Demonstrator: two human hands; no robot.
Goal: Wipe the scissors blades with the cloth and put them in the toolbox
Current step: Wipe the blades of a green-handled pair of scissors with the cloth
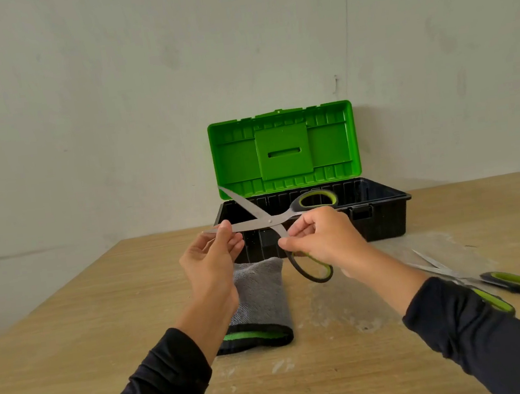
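Scissors [270, 221] splayed open, blades pointing left

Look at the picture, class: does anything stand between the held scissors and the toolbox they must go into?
Nothing visible does. The scissors, spread open, are held up by both hands, left hand and right hand, just in front of the toolbox. Its green lid stands open. The cloth lies on the table below the hands.

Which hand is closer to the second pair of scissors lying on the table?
Right. The right hand holds the open scissors up left of the spare scissors lying on the table; the left hand, pinching a blade, is farther left.
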